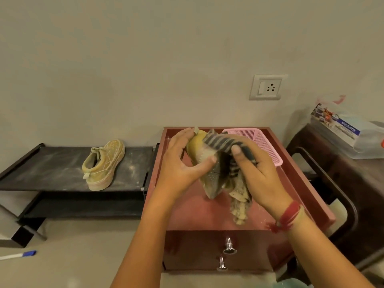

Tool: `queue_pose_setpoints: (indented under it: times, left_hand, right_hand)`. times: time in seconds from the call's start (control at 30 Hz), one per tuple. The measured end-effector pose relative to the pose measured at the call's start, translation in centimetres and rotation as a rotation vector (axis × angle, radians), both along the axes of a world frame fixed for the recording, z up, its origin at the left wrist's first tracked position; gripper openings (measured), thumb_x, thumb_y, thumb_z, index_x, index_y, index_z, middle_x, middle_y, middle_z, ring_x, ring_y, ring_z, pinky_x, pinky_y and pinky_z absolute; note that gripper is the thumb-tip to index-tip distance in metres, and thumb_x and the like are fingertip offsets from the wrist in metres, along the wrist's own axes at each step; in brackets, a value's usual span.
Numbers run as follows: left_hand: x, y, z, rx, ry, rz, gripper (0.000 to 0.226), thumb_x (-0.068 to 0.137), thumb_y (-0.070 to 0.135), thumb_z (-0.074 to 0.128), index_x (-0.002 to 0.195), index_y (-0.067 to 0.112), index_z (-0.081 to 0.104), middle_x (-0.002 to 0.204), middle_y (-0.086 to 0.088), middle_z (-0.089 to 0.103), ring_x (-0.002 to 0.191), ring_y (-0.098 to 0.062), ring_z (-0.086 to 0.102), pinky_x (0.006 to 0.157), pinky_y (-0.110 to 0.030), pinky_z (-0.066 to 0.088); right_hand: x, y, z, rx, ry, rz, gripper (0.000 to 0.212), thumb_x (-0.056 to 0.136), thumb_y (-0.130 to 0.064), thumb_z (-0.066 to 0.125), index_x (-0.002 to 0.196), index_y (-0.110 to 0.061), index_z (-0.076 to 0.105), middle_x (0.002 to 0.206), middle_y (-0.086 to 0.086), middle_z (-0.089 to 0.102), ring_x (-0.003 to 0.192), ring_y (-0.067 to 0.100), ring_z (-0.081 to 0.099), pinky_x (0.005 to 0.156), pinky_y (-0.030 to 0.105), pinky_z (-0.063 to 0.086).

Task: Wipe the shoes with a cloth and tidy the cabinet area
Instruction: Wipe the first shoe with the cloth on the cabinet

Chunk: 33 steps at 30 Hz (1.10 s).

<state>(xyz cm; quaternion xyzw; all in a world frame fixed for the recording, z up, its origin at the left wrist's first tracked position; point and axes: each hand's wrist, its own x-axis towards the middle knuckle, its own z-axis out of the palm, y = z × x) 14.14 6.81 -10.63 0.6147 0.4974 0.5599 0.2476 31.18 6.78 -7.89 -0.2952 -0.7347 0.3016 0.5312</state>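
Over the cabinet (197, 215), our left hand (182, 165) grips a shoe (197, 144) while our right hand (261, 179) pinches the cloth (222, 142) against it. Farther right, a basket (267, 144) sits on the cabinet. Far left, another shoe (104, 165) lies on a rack (41, 169).

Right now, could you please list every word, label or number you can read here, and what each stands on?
"MULTI-BOX": white letters on the blue band of the label on the clear plastic box at the right.
The label's other print: too small and blurred to read.
No text shows on the wall socket.
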Motion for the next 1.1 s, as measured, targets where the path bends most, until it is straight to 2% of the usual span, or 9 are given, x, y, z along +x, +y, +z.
queue_pose_setpoints:
  times: [0.1,0.2,0.37,0.5,0.63,0.77,0.93,1.0,1.1]
  left_hand:
    - [0.1,-0.2,-0.2,-0.004,0.006,0.021,0.083,0.060,0.067,0.072,0.133,0.033,0.051,0.140,0.010,0.044,0.130,-0.006,0.043,0.108,-0.041,0.041]
    - [0.0,-0.2,-0.2,0.007,0.013,-0.005,0.080,0.063,0.061,0.073,0.134,0.032,0.050,0.139,0.008,0.044,0.130,-0.008,0.043,0.108,-0.041,0.040]
    - [-0.1,-0.6,-0.1,0.003,0.005,0.000,0.075,0.060,0.061,0.073,0.127,0.040,0.051,0.136,0.011,0.045,0.128,-0.004,0.044,0.107,-0.037,0.042]
    - [0.4,-0.5,0.3,0.009,0.012,-0.019,0.078,0.064,0.057,0.070,0.134,0.030,0.049,0.137,0.006,0.044,0.128,-0.006,0.044,0.107,-0.036,0.042]
    - [0.5,-0.2,0.1,-0.001,0.011,-0.009,0.084,0.061,0.060,0.072,0.135,0.024,0.051,0.137,0.005,0.045,0.128,-0.008,0.045,0.105,-0.038,0.043]
    - [0.2,-0.5,0.3,0.000,-0.014,-0.010,0.079,0.062,0.050,0.070,0.133,0.023,0.051,0.135,0.004,0.046,0.126,-0.009,0.047,0.105,-0.038,0.043]
    - [-0.7,-1.0,0.0,-0.016,-0.001,-0.010,0.081,0.059,0.054,0.074,0.132,0.023,0.053,0.134,0.008,0.048,0.124,-0.009,0.049,0.103,-0.038,0.045]
    - [-0.8,-1.1,0.0,-0.016,-0.016,-0.016,0.080,0.059,0.050,0.073,0.132,0.021,0.053,0.134,0.007,0.048,0.124,-0.009,0.049,0.103,-0.037,0.046]
    - [-1.2,-1.1,0.0,0.000,-0.041,-0.032,0.075,0.060,0.045,0.073,0.129,0.022,0.054,0.131,0.004,0.050,0.122,-0.011,0.052,0.102,-0.034,0.046]
  right_hand:
    - [-0.1,0.1,0.1,-0.054,0.026,-0.092,0.023,0.093,-0.033,0.046,0.106,-0.022,0.062,0.104,-0.009,0.065,0.103,0.005,0.059,0.091,0.031,0.048]
    - [-0.3,-0.6,0.1,0.190,-0.174,-0.104,0.025,0.092,-0.034,0.045,0.103,-0.023,0.064,0.107,-0.012,0.062,0.107,0.005,0.055,0.096,0.026,0.040]
    - [0.8,0.8,-0.2,-0.065,-0.080,-0.123,0.029,0.087,-0.048,0.041,0.104,-0.033,0.058,0.106,-0.007,0.062,0.105,0.009,0.057,0.092,0.028,0.046]
    - [-0.1,-0.8,0.0,0.202,-0.212,-0.092,0.023,0.092,-0.033,0.044,0.107,-0.029,0.061,0.109,-0.010,0.058,0.109,0.008,0.052,0.097,0.025,0.040]
    - [-0.4,0.2,0.2,-0.026,-0.005,-0.078,0.028,0.090,-0.039,0.043,0.107,-0.024,0.060,0.109,-0.001,0.061,0.108,0.011,0.055,0.097,0.038,0.044]
    - [-1.1,-1.2,-0.1,0.200,-0.206,-0.085,0.024,0.092,-0.033,0.045,0.104,-0.024,0.063,0.109,-0.011,0.060,0.113,0.000,0.049,0.102,0.024,0.036]
    - [-0.4,0.4,-0.7,-0.173,0.070,-0.049,0.016,0.096,-0.027,0.046,0.104,-0.026,0.060,0.103,-0.011,0.065,0.100,0.000,0.059,0.086,0.016,0.044]
    - [-0.8,-0.3,-0.8,-0.135,0.069,-0.066,0.017,0.096,-0.022,0.046,0.102,-0.029,0.060,0.100,-0.015,0.064,0.098,-0.006,0.058,0.083,0.010,0.042]
    - [-1.7,-1.4,-1.0,0.033,-0.003,-0.021,0.019,0.094,-0.025,0.048,0.108,-0.029,0.061,0.110,-0.013,0.062,0.111,0.004,0.055,0.095,0.020,0.041]
